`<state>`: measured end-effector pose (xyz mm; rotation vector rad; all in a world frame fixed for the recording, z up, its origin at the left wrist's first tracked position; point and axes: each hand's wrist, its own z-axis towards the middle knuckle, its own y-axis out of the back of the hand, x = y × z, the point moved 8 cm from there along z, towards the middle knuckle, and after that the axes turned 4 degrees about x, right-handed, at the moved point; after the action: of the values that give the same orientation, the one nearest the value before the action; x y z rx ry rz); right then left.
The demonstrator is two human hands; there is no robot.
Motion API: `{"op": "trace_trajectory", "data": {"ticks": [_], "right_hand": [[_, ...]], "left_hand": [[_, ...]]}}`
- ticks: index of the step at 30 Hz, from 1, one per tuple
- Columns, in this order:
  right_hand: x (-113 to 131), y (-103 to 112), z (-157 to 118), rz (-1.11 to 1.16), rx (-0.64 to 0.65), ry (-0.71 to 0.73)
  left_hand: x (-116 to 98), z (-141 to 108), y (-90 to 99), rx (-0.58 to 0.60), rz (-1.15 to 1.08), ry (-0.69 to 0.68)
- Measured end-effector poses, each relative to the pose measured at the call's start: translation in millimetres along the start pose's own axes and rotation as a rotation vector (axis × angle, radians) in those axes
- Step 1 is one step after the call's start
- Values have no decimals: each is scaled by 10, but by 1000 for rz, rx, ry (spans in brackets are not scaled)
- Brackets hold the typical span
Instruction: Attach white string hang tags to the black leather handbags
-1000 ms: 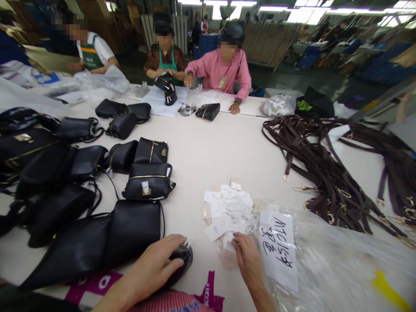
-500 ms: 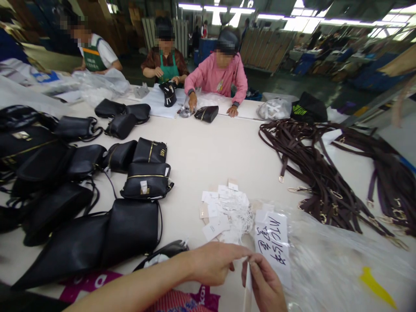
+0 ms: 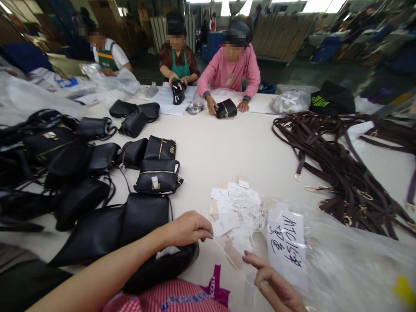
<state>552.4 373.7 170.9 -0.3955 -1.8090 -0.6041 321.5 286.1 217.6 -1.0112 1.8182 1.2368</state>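
A thin white string point(image 3: 227, 255) is stretched between my two hands. My left hand point(image 3: 190, 227) pinches its upper end with closed fingers. At its lower end, my right hand point(image 3: 271, 281) has the index finger extended and the other fingers curled on the string; a pale, blurred tag hangs beside it. Under my left forearm lies a black bag point(image 3: 162, 268) with white paper showing at its opening. Beyond my hands is a pile of white and beige tags point(image 3: 227, 208) with tangled white strings.
Many black bags point(image 3: 157, 175) cover the left side. Dark brown straps point(image 3: 328, 160) with gold clasps lie at the right. A plastic bag with a handwritten sheet point(image 3: 287, 247) is right of the tags. Across the table, a person in pink point(image 3: 230, 71) handles a small black bag.
My left hand has moved up and left, away from my right hand, drawing the string out between them. The person in pink now grips the small black bag. The view has shifted slightly.
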Motion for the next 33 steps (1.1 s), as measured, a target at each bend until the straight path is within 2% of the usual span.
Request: {"op": "trace_trajectory", "data": {"ticks": [2,4,6,8,11,14,19,24,27,29,33], "right_hand": [[163,-189,122,-97,27,75],[356,-339,255,-97,32,162],[497,-430,378,35,-1,197],[531,-509,476,234,-40,151],[442,-694,550,408,-40,-3],[346,-897,551,423,15,-111],[244,-1119,534,376,116,-192],[73,-1144,509,166,166,-203],[-82,-1184,480,145,189,-249],[-142,-1217,485,138,191,-252],[-205,-1306,533,126,221,-261]], "left_hand": [[-73,-83,11,-17,195,18],[-175,-83,-23,-16,359,44],[-256,-41,-56,-17,468,82],[-294,1,-65,-33,518,112],[-278,26,-32,-79,456,108],[-197,21,-4,-85,286,98],[-65,34,-63,-21,156,126],[242,-54,-77,1,71,245],[429,-211,-8,-17,121,316],[477,-322,-11,-3,170,339],[481,-463,-231,50,263,415]]}}
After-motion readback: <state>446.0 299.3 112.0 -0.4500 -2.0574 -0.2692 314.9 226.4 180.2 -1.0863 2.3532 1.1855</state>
